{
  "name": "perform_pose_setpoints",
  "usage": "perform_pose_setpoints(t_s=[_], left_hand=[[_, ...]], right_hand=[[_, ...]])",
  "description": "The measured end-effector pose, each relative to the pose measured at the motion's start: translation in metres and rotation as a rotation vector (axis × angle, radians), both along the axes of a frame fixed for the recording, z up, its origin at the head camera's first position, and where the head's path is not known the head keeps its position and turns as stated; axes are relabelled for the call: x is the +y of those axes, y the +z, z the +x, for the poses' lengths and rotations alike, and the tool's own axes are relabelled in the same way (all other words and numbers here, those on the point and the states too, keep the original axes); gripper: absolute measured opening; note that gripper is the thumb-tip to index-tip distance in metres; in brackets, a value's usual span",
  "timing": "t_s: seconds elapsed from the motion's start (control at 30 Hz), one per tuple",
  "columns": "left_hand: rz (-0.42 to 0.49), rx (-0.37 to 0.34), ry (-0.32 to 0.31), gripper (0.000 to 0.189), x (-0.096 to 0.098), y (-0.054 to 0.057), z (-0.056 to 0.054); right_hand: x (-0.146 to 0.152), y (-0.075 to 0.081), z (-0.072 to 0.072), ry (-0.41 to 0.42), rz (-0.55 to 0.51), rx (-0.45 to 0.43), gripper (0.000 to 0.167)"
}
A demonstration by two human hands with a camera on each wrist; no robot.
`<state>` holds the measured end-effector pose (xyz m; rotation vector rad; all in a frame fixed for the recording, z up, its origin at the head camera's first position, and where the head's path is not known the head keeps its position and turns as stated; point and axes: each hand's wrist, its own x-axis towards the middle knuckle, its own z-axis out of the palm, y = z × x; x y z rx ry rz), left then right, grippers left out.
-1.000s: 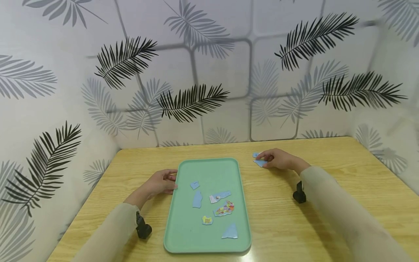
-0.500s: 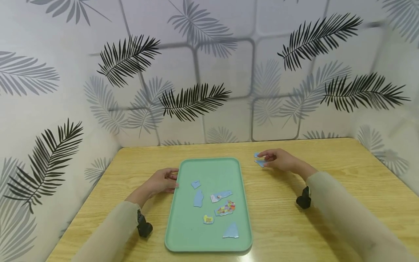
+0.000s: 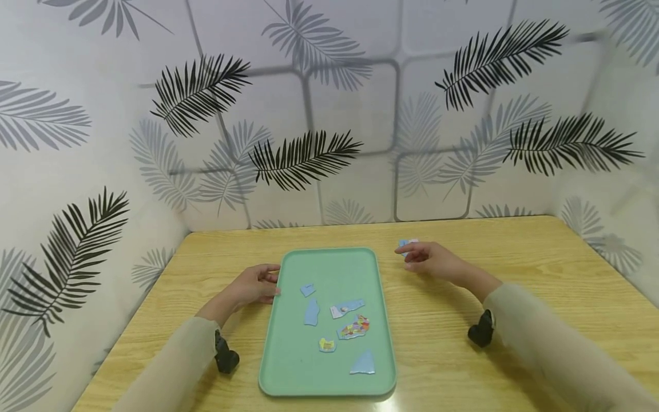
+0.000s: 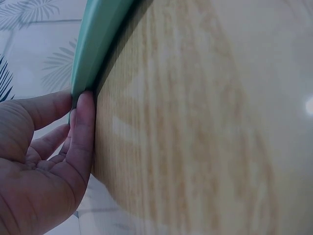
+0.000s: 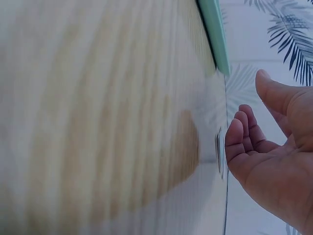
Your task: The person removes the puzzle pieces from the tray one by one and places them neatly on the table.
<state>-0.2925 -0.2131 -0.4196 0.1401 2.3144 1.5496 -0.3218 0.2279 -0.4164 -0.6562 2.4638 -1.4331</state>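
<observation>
A green tray [image 3: 304, 375] lies on the wooden table. My left hand [image 3: 252, 284] grips its left edge; in the left wrist view the thumb and fingers pinch the tray's rim [image 4: 90, 54]. On the tray are several flat, irregular pieces like puzzle pieces, including a plain blue one [image 3: 311, 312], a multicoloured one [image 3: 354, 328] and a small yellow one [image 3: 326, 345]. Beyond the tray's far right corner, more light-blue pieces [image 3: 404, 244] lie partly hidden behind my right hand [image 3: 437, 263]. That hand is just above the table with thumb and fingers parted, holding nothing.
A pale wall [image 3: 355, 194] with a leaf pattern rises behind the wooden table [image 3: 489, 246]. Black cameras sit on both wrists, the right one [image 3: 481, 329] close to the tabletop.
My right hand has let go of the blue piece and drawn slightly back toward me. The pieces there now appear closer together. The left hand stays on the tray.
</observation>
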Motion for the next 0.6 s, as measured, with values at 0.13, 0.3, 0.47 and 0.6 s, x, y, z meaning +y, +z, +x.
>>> perform_pose_setpoints(t_s=[0.13,0.3,0.47,0.6], left_hand=[[-0.002,0.008,-0.007,0.062,0.000,0.001,0.000],[-0.004,0.007,-0.008,0.062,0.000,0.000,0.000],[-0.001,0.001,0.003,0.062,-0.001,-0.001,0.000],[0.000,0.005,0.001,0.062,-0.001,-0.001,0.000]], right_hand=[[-0.010,0.002,0.009,0.007,-0.039,-0.037,0.043],[-0.023,0.002,0.018,0.037,-0.080,-0.049,0.044],[-0.037,0.002,0.026,0.062,-0.103,-0.068,0.043],[-0.048,0.004,0.033,0.089,-0.127,-0.098,0.044]])
